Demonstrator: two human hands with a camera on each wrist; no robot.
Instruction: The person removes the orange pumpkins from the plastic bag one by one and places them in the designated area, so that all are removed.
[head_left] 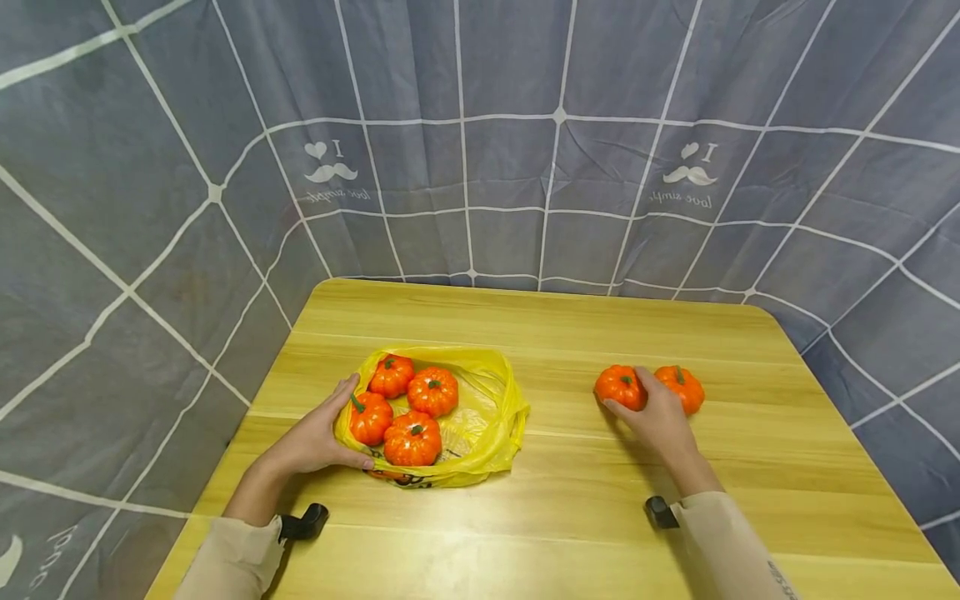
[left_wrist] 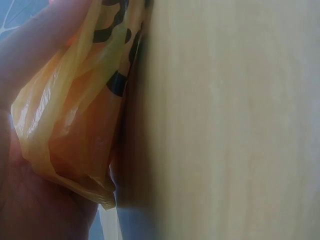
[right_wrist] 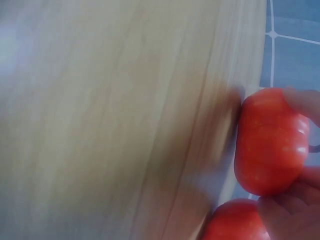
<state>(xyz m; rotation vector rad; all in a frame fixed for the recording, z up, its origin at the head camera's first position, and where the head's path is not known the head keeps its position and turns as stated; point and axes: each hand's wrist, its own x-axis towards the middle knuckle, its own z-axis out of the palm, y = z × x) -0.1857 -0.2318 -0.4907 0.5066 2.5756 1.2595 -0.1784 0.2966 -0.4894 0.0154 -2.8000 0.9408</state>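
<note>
A yellow plastic bag [head_left: 480, 454] lies spread wide on the table, with several small orange pumpkins [head_left: 412, 439] inside it. My left hand [head_left: 318, 429] holds the bag's left side, thumb along the near rim and fingers toward the far side. In the left wrist view, the palm cups the crinkled bag [left_wrist: 75, 125], which has black print. Over to the right, my right hand [head_left: 663, 417] grips a small pumpkin [head_left: 619, 387] between thumb and fingers. The right wrist view shows this pumpkin [right_wrist: 272, 145] from its side. Another pumpkin [head_left: 681, 390] sits just right of that hand, partly hidden by it.
The pumpkins and bag are on a light wooden table [head_left: 555, 533]. Behind and beside it hangs a grey curtain [head_left: 510, 167] with white grid lines. A black strap device [head_left: 303, 522] is on the left wrist, another [head_left: 662, 512] on the right.
</note>
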